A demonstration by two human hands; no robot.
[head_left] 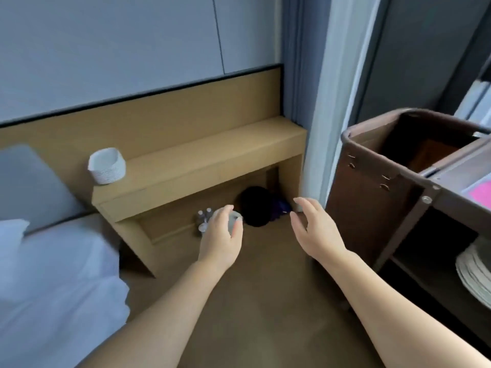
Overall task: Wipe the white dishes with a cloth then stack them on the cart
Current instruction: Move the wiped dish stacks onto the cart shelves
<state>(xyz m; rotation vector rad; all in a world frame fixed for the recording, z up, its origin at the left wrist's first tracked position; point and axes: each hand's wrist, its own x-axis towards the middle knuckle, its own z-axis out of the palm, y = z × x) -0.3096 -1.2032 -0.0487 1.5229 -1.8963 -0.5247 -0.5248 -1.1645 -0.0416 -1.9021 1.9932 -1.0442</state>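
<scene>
Dishes (106, 166): white stack, rims showing as fine ridges, standing on the left end of the shelf (212, 152), just beside the bed (53, 274). Probably glazed ceramic, so reckon on stiff, slick and chip-prone. The whole stack will likely be heavy and may shear if tilted. Take the top piece alone, thumb on the rim and fingers under, or cup the stack low at both sides if you shift it whole. Your hands are well short of it, both out over the floor (252, 301). Left hand (223, 235): fingers curled down over something small and pale grey. Whether it grips that or merely hangs in front of it cannot be told through the blur. Right hand (313, 229): spread, fingers apart, holding nothing. No cloth plainly seen. Past the left hand, small bottles (203, 220) and a black lump (256, 207) sit under the shelf. Cart (372, 197) stands at right, near the right hand. Plates (474, 274) already lie stacked on its lower level, so that is probably where wiped pieces go.
</scene>
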